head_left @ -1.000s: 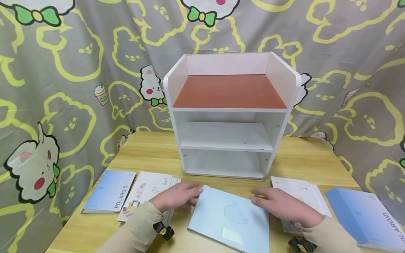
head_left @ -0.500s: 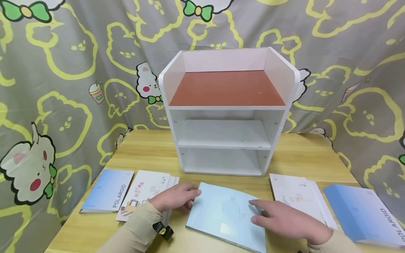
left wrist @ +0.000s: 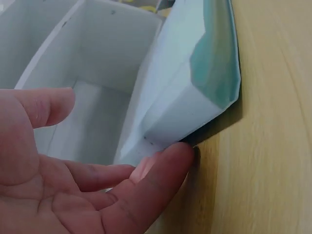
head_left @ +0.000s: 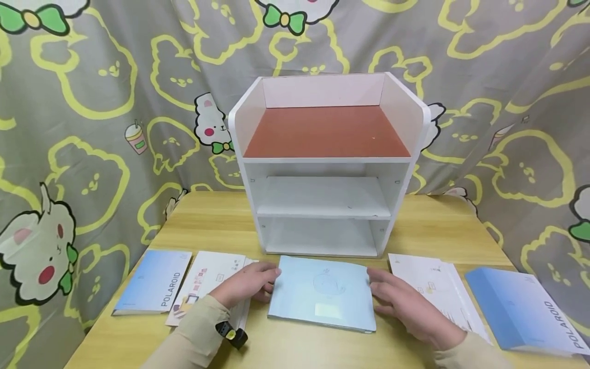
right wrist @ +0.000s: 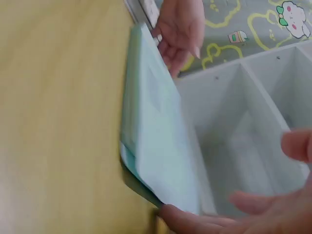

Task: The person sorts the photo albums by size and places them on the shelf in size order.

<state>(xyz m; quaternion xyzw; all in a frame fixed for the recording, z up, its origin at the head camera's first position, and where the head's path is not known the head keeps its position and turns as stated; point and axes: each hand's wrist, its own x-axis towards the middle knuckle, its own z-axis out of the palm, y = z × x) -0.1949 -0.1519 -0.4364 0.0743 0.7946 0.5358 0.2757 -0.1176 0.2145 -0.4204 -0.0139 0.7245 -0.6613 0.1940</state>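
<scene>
From the head camera, a pale blue booklet with a faint whale drawing (head_left: 322,292) lies flat on the light wooden table (head_left: 424,225), just in front of the white three-tier shelf unit with a reddish-brown top deck (head_left: 324,164). The left hand (head_left: 246,283) touches the booklet's left edge with relaxed, nearly straight fingers; the right hand (head_left: 405,303) touches its right edge the same way, holding nothing. Left of the shelf unit's front lie a blue POLAROID book (head_left: 154,282) and a white illustrated booklet (head_left: 205,279); to its right, a white booklet (head_left: 430,284) and a second blue POLAROID book (head_left: 521,310). A grey curtain printed with yellow bear outlines (head_left: 92,102) hangs behind the shelf unit.

The left wrist camera shows the left hand (left wrist: 73,180) spread wide, one fingertip (left wrist: 168,163) under the booklet's (left wrist: 190,92) corner, the shelf unit (left wrist: 78,53) beyond.

The right wrist camera, somewhat blurred, shows the right hand (right wrist: 253,209) open, a finger at the booklet's (right wrist: 156,141) near corner, the left hand (right wrist: 183,29) at the far edge and the shelf unit (right wrist: 243,126) alongside.
</scene>
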